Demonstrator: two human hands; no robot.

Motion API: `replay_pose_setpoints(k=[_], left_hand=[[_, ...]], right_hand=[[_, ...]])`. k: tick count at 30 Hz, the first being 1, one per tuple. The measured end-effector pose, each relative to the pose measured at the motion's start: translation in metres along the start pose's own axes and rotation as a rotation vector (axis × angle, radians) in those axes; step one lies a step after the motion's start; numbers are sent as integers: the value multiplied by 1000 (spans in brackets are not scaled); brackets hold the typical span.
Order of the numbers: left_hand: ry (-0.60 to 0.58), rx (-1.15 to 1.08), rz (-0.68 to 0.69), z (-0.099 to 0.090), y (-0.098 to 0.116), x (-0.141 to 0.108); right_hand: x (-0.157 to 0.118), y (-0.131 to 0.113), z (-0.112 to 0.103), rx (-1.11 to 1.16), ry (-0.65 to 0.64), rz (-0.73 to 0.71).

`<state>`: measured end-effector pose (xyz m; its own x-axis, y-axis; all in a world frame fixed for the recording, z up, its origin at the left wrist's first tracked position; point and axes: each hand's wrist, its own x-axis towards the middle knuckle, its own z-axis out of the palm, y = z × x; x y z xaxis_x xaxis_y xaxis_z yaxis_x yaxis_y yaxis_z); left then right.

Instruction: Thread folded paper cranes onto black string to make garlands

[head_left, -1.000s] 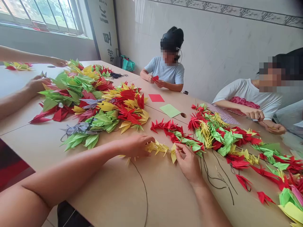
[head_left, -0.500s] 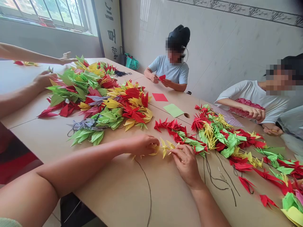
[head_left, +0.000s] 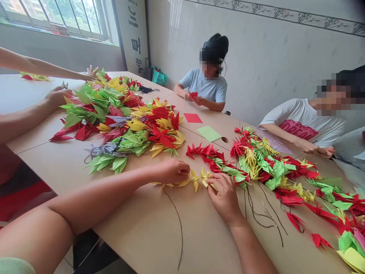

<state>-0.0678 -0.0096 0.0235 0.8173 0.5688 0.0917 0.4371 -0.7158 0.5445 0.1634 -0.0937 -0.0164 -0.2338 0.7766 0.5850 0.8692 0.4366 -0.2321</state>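
Note:
My left hand and my right hand both rest on a tan table. Between them runs a strand of yellow paper cranes threaded on a black cord. My left fingers close on the strand's near end, and my right fingers pinch it by a yellow crane. Beyond my right hand lies a long string of red, green and yellow paper cranes. A large heap of finished crane strands lies left of my left hand.
Across the table, a seated person holds red paper. A second person works at the right, and another person's hands reach in at the left. A red sheet, a green sheet and a round table hole lie ahead.
The yellow cranes have shifted between my hands, and my fingers have changed their hold slightly. The left-side person's upper hand has moved, and the right-side person's hands have come closer together.

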Motion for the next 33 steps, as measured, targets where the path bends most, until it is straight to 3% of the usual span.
replay_pose_setpoints(k=[12, 21, 29, 33], left_hand=[[-46, -24, -18, -1, -2, -1], [-85, -34, -45, -3, 0, 0], [-89, -31, -54, -2, -1, -1], [-82, -30, -46, -2, 0, 0]], right_hand=[[-2, 13, 5, 165, 135, 221], [-5, 18, 8, 185, 103, 289], [-5, 22, 4, 88, 138, 287], [0, 9, 2, 54, 119, 139]])
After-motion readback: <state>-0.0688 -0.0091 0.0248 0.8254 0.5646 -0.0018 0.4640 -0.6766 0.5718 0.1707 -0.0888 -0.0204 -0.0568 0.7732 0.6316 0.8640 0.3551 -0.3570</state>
